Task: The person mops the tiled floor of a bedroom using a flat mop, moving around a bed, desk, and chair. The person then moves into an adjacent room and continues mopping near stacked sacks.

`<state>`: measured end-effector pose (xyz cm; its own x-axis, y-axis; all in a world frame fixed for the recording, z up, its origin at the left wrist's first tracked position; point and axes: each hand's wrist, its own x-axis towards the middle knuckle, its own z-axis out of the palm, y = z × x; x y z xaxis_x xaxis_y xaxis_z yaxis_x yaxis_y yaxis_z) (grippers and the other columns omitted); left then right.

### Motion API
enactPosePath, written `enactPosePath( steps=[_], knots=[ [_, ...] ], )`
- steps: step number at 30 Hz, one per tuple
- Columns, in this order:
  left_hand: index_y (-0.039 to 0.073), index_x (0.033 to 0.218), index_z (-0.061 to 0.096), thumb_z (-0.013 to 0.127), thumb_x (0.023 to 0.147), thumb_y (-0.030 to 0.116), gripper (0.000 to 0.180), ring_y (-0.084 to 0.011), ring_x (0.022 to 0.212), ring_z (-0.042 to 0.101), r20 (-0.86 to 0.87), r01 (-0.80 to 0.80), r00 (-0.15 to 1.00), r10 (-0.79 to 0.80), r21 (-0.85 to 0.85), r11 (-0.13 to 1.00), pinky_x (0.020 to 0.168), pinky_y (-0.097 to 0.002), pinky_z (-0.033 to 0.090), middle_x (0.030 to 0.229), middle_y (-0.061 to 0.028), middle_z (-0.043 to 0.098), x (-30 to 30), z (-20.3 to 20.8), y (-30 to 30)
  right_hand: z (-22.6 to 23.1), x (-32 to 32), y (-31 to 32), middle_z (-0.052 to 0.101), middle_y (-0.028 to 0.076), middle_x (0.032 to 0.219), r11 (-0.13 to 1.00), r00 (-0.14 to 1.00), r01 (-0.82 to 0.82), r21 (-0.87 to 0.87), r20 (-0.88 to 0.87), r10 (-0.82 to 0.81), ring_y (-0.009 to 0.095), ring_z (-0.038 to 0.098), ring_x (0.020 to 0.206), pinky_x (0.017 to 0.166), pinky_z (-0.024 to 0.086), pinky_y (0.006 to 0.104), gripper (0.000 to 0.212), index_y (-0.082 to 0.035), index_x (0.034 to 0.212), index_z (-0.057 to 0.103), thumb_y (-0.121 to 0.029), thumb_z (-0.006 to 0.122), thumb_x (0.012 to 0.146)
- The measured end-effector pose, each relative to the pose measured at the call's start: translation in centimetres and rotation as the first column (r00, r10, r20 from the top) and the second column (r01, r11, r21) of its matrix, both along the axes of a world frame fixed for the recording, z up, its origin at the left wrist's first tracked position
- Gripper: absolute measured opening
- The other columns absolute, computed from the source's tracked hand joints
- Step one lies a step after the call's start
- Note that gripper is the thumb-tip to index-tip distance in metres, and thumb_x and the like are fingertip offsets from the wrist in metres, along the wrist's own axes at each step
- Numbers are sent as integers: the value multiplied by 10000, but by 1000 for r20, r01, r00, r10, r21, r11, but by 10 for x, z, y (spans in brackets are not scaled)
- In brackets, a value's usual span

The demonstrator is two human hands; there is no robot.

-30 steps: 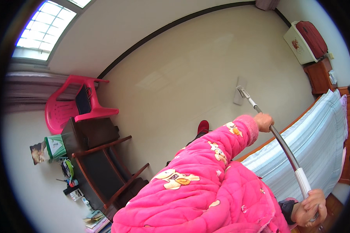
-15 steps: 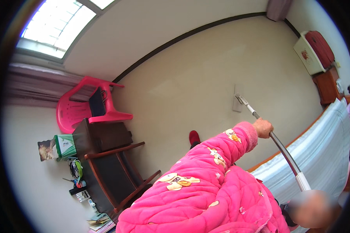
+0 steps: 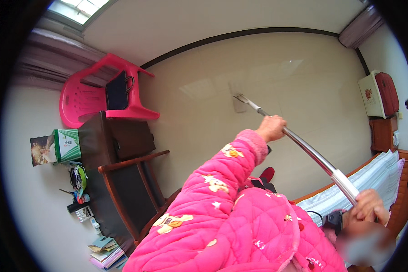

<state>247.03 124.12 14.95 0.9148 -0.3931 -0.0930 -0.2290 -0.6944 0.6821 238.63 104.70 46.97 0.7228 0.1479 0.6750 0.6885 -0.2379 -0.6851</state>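
A flat mop [image 3: 310, 153] with a silver pole and a white grip slants across the view. Its thin rectangular head [image 3: 239, 107] lies on the pale tiled floor, blurred against the tiles. My left hand [image 3: 272, 128], in a pink quilted sleeve, is closed around the pole's lower part. Close to the right edge, my right hand [image 3: 369, 207] wraps the top end of the white grip. A dark watch-like band [image 3: 334, 221] sits by the right wrist. One red shoe [image 3: 267, 174] shows on the floor below my left forearm.
To the left stand a pink plastic chair [image 3: 84, 97] holding a dark bag [image 3: 118, 93], a dark desk [image 3: 93, 158] with small items, and a wooden armchair [image 3: 131, 199]. A bed with a striped sheet [image 3: 367, 174] and a red suitcase [image 3: 387, 95] are on the right.
The mop head has moved left across the floor, and my left hand has gone left and up with the pole. My right hand has come higher into view. The whole view has shifted.
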Motion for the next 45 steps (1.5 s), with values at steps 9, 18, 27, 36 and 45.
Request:
enactPosePath(
  steps=[9,18,27,36,45],
  knots=[
    [95,732,589,650,675,121,88,-290,827,579,100,-481,868,487,-77,873,716,-408,478,764,-74,597,-70,-1,91,8,35,77,470,-24,533,848,852,-524,80,29,524,87,486,395,440,461,257,107,-58,1013,489,-73,486,907],
    [97,723,575,639,684,150,91,-292,826,578,99,-625,778,620,25,780,704,-418,479,766,-74,597,-163,-16,62,-14,0,30,465,7,501,685,727,-651,328,11,686,127,472,378,405,444,275,166,-6,903,513,105,449,799],
    [127,931,685,685,699,324,305,-332,907,621,-413,-170,857,307,336,926,792,-422,492,936,-143,663,-190,-18,-15,-80,-43,-107,462,48,544,711,816,-155,686,-317,483,110,444,447,486,441,290,175,29,850,522,119,382,797],
    [115,877,685,635,733,359,287,-331,821,631,-530,595,729,-434,176,784,755,-413,496,832,-149,663,-152,21,-165,-51,-142,-249,336,-18,500,674,942,288,681,-329,-70,93,317,388,448,377,278,79,-62,860,486,-6,434,843],
    [58,715,614,650,727,296,242,-381,696,594,-203,808,573,-794,-23,589,643,-453,481,704,-179,612,-143,22,-244,-8,-276,-226,326,8,558,503,507,859,99,-30,-861,134,334,451,445,348,254,134,-50,707,394,-24,480,806]
  ],
)
